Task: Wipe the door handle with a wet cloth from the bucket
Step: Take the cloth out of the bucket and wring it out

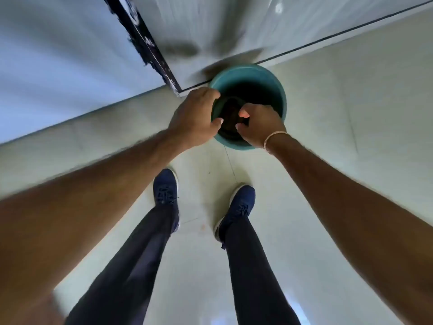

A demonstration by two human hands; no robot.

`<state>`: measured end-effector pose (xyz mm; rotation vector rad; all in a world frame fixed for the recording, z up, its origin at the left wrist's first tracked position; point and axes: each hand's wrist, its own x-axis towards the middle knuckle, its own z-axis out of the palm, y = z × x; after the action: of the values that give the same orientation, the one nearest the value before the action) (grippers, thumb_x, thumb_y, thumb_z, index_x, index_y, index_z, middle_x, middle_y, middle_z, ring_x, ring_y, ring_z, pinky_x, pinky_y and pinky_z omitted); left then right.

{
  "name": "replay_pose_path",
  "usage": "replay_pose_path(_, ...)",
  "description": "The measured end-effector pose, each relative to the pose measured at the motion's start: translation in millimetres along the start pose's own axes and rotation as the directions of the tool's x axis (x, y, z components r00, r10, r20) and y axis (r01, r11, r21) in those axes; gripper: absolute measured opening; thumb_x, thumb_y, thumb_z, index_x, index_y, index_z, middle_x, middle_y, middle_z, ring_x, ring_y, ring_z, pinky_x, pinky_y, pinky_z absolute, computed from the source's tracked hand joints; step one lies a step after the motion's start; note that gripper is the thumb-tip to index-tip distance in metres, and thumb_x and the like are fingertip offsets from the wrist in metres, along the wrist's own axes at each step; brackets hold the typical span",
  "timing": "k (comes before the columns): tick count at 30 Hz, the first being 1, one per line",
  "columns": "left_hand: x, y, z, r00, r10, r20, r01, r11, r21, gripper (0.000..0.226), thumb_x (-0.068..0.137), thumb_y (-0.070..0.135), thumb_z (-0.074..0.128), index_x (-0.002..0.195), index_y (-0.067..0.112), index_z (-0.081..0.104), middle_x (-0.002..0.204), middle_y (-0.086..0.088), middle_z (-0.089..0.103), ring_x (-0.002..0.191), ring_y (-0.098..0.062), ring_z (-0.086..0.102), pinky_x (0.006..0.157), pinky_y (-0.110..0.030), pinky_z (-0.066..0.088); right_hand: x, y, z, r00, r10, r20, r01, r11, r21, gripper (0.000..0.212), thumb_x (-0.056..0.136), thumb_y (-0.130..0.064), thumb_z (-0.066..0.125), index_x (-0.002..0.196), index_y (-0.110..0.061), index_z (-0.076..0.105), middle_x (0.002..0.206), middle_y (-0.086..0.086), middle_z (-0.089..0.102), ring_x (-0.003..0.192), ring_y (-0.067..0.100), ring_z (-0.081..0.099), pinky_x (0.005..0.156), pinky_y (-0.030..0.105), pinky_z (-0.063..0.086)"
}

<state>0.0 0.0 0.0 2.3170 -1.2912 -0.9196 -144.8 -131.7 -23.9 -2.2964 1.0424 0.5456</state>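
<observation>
A round teal plastic bucket [276, 90] stands on the pale tiled floor [339, 127], close against the foot of a white door [210, 26] with a dark, chipped edge strip [143, 43]. Inside the bucket lies a dark mass [230, 113] that is probably the wet cloth, though the interior is too shadowed to be sure, and no water line can be made out.

If it is the cloth, it should handle as soft and limp, heavier than it looks from the water it carries, and dripping when lifted. It will not hold a shape, so a bunched grip in the middle of the wad suits it best, followed by a squeeze over the bucket so less water runs onto the floor. The bucket itself looks light and stiff; its rim is the natural place to steady it.

The left hand [194, 118] reaches to the near-left rim with fingers curled, thumb toward the inside; it seems to hold the rim, but contact is not plain. The right hand [260, 125], a thin bracelet [274, 137] at its wrist, hangs over the opening with fingers bent inward toward the dark mass; whether it pinches anything cannot be told. The door handle is out of view.
</observation>
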Motion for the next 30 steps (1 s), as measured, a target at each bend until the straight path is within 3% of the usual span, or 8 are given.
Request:
replay_pose_path(5, 26, -40, 42, 0.996, -0.063, 0.06, 0.062, 0.998, 0.026, 0.066, 0.093, 0.03, 0.078, 0.148, 0.011, 0.048, 0.153, -0.009, 0.051, 0.139, -0.03, 0.05, 0.109, -0.049, 0.051, 70, 17, 52, 0.988, 0.105, 0.115, -0.101, 0.994, -0.039, 0.039, 0.087, -0.029, 0.069, 0.125, -0.018, 0.07, 0.121, 0.014, 0.075, 0.116, 0.039, 0.069, 0.098, 0.042, 0.058)
replay_pose_path(10, 26, -58, 72, 0.999, -0.04, 0.037, 0.041, 0.999, -0.025, 0.072, 0.094, 0.026, 0.076, 0.153, 0.007, 0.04, 0.154, -0.015, 0.049, 0.138, -0.036, 0.051, 0.111, -0.052, 0.049, 132, 35, 107, 0.966, 0.203, 0.161, -0.185, 0.976, -0.119, 0.043, 0.101, -0.02, 0.058, 0.142, -0.006, 0.061, 0.135, 0.023, 0.069, 0.13, 0.041, 0.063, 0.108, 0.041, 0.051)
replay_pose_path(13, 26, -62, 84, 1.0, -0.017, 0.012, 0.017, 0.999, -0.039, 0.072, 0.094, 0.024, 0.076, 0.153, 0.006, 0.039, 0.156, -0.013, 0.047, 0.143, -0.033, 0.047, 0.112, -0.048, 0.048, 158, 54, 139, 0.976, 0.112, 0.184, -0.066, 0.968, -0.243, 0.045, 0.11, -0.01, 0.036, 0.152, -0.005, 0.05, 0.15, 0.027, 0.056, 0.141, 0.043, 0.053, 0.118, 0.046, 0.041)
replay_pose_path(16, 25, -64, 93, 1.0, -0.003, -0.027, 0.002, 0.999, -0.044, 0.077, 0.094, 0.023, 0.076, 0.158, 0.004, 0.036, 0.165, -0.014, 0.039, 0.154, -0.03, 0.037, 0.12, -0.038, 0.039, 172, 56, 154, 0.979, -0.05, 0.195, 0.121, 0.92, -0.374, 0.046, 0.111, -0.013, 0.039, 0.156, -0.013, 0.048, 0.163, 0.022, 0.04, 0.151, 0.043, 0.038, 0.123, 0.051, 0.034)
replay_pose_path(22, 22, -68, 104, 0.998, -0.03, -0.053, 0.025, 0.995, -0.092, 0.08, 0.097, 0.021, 0.074, 0.162, 0.004, 0.032, 0.174, -0.012, 0.028, 0.163, -0.024, 0.025, 0.122, -0.025, 0.028, 197, 47, 170, 0.943, -0.205, 0.261, 0.322, 0.76, -0.565, 0.043, 0.112, -0.02, 0.041, 0.15, -0.007, 0.055, 0.156, 0.019, 0.052, 0.152, 0.038, 0.035, 0.122, 0.051, 0.031)
replay_pose_path(28, 23, -67, 102, 0.998, -0.031, -0.048, 0.027, 0.996, -0.084, 0.079, 0.098, 0.022, 0.073, 0.163, 0.005, 0.03, 0.175, -0.01, 0.025, 0.162, -0.023, 0.025, 0.123, -0.033, 0.036, 200, 53, 192, 0.884, -0.341, 0.321, 0.458, 0.488, -0.743, 0.044, 0.109, -0.032, 0.04, 0.147, -0.02, 0.059, 0.148, 0.007, 0.062, 0.142, 0.034, 0.05, 0.114, 0.047, 0.042)
replay_pose_path(30, 23, -68, 102, 0.998, -0.024, -0.05, 0.021, 0.998, -0.066, 0.079, 0.099, 0.023, 0.072, 0.163, 0.004, 0.029, 0.176, -0.009, 0.023, 0.163, -0.023, 0.024, 0.123, -0.035, 0.037, 201, 56, 193, 0.883, -0.338, 0.325, 0.455, 0.449, -0.769, 0.047, 0.11, -0.035, 0.04, 0.151, -0.019, 0.056, 0.153, 0.009, 0.058, 0.146, 0.037, 0.044, 0.116, 0.048, 0.038)
